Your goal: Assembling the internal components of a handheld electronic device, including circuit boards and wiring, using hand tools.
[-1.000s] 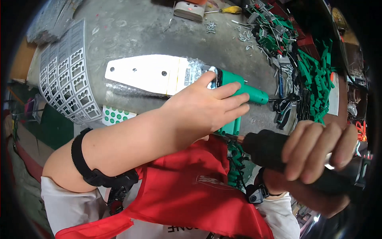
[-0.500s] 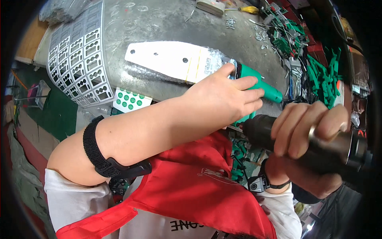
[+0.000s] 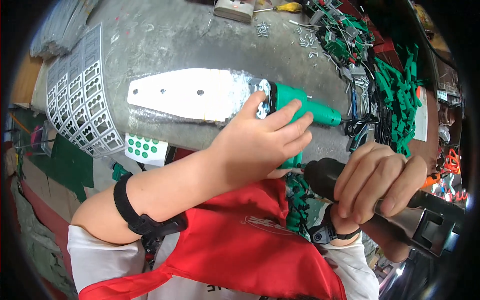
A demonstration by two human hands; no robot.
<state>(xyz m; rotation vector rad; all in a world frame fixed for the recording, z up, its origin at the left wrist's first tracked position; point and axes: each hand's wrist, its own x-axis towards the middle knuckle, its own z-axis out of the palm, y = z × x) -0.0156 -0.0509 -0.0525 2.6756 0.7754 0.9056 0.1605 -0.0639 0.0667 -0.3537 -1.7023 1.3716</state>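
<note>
A tool with a green plastic housing (image 3: pixel 291 95) and a long white plate (image 3: pixel 175 92) with holes lies across the bench. Clear plastic film wraps part of its plate, and a dark cord leaves its green handle. My left hand (image 3: pixel 265 132) is closed over the housing, the fingers curled across it and the thumb near the plate end. In my right hand (image 3: pixel 377 182) is a dark power screwdriver (image 3: pixel 322 175), the fingers wrapped round its body. Its tip points at the near green part of the housing; whether they touch I cannot tell.
A sheet of printed labels (image 3: pixel 87 107) and a card with green round stickers (image 3: pixel 145 149) lie at the left. Loose screws (image 3: pixel 307 40), a yellow-handled screwdriver (image 3: pixel 287 7), circuit boards (image 3: pixel 345 37) and a pile of green plastic parts (image 3: pixel 402 100) lie toward the far right.
The view has shifted, so the bench things sit lower and further left. Both hands keep their holds, and the power screwdriver has turned somewhat, its tip still beside the housing.
</note>
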